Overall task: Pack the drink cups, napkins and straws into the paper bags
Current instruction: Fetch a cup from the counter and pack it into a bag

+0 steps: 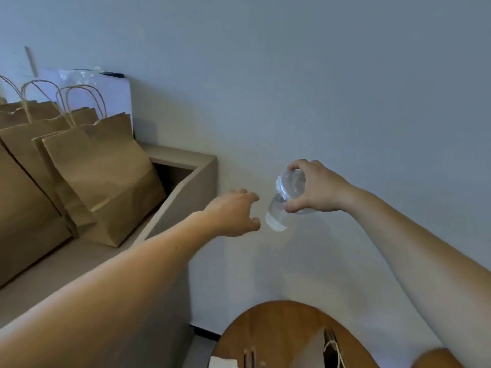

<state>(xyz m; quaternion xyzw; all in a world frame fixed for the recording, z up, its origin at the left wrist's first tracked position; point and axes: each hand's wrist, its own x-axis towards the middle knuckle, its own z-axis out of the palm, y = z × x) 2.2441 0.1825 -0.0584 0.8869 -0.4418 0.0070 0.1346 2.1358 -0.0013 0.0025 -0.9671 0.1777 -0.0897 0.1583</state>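
My right hand (316, 188) grips a clear plastic drink cup with a lid (285, 199), held tilted in the air in front of the wall. My left hand (235, 212) reaches toward the cup's lower end, fingers apart and holding nothing, a small gap from the cup. Several brown paper bags with twisted handles (103, 171) stand on a beige ledge (183, 166) at the left. At the bottom edge, part of another paper bag with a cord handle (330, 349) lies on a round wooden table (271, 333), with a white napkin corner (223, 362) beside it.
A plain pale wall fills the background. A white board (106, 94) and clear plastic packaging (77, 75) lean behind the bags. The ledge has a raised rim and a dark recess (172, 176) behind the nearest bag.
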